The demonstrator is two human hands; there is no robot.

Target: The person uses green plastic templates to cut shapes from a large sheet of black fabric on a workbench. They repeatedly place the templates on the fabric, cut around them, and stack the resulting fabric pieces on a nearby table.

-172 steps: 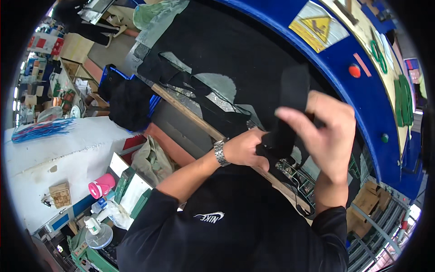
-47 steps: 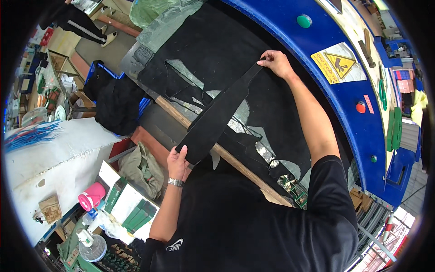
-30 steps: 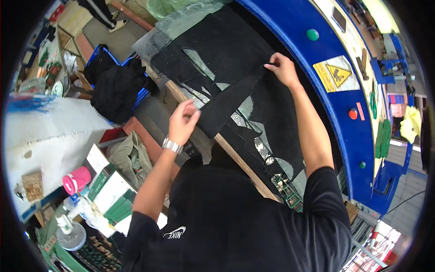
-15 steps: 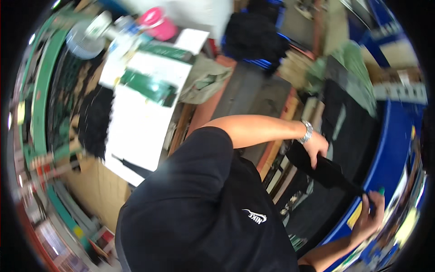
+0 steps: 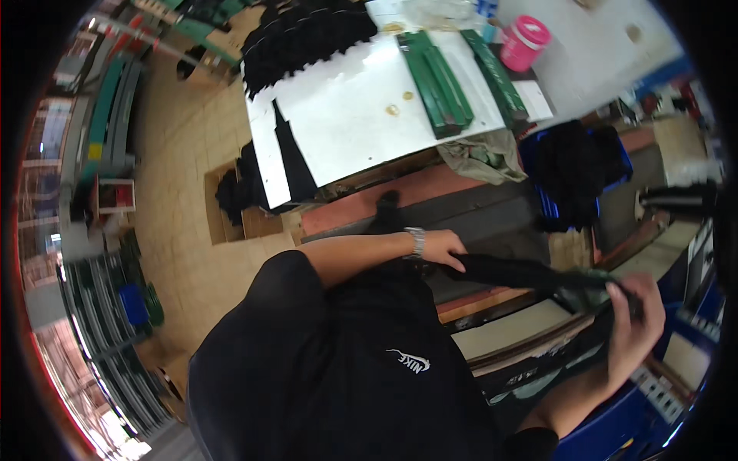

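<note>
From my post I see a carton (image 5: 261, 224) of black cloth (image 5: 237, 189) leftmost, then the white table (image 5: 346, 146). The left hand (image 5: 444, 248) grips one end of the black strip (image 5: 511, 272), stretched between both hands; beyond it sits a blue basket (image 5: 548, 203). The right hand (image 5: 636, 311) pinches the other end.

A white tabletop (image 5: 354, 119) is filling the upper middle of the view, its surface catching a bright gleam. Past its left edge, a tan tiled floor (image 5: 177, 169) is stretching downward, and a rack of grey bars (image 5: 100, 311) is standing at the far left. Below that rack, strong white light (image 5: 96, 419) is glaring. Along the tabletop's lower edge, a reddish strip (image 5: 346, 213) is bordering a dark grey floor (image 5: 492, 215). Beyond its right corner, a stained white surface (image 5: 600, 77) is spreading, whether wall or bench being unclear.
</note>
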